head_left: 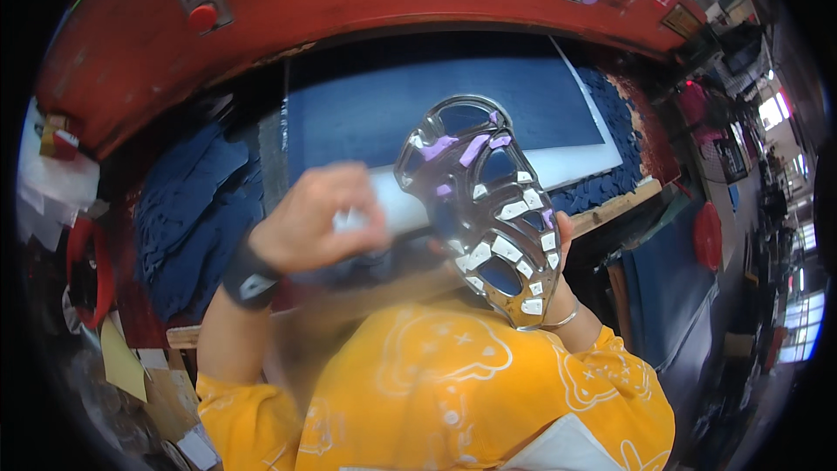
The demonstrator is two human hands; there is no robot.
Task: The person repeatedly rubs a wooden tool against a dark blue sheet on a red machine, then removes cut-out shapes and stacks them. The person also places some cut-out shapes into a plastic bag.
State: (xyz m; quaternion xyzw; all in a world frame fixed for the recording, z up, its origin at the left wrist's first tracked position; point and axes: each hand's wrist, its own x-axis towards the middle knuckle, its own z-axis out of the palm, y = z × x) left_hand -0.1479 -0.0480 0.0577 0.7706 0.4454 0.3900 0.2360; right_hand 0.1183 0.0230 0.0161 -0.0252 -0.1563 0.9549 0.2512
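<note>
A metal cutting die [514,201] is held up over the front of the work surface. It is a long curved outline with openings, fitted with several white and purple foam pads. My right hand [565,235] grips its right edge from behind, so most of those fingers are hidden. Left of the die, apart from it, my left hand [331,214] is blurred, its fingers curled round toward the thumb. Whether anything small sits in that pinch cannot be made out. Behind both hands lies a dark blue sheet [375,113] over a white board [575,163].
Dark blue cut scraps [196,218] are heaped at the left, with more scraps [610,113] at the right. A red machine beam [349,0] with red push buttons [203,17] spans the far side. A wooden edge [610,214] runs along the near side.
</note>
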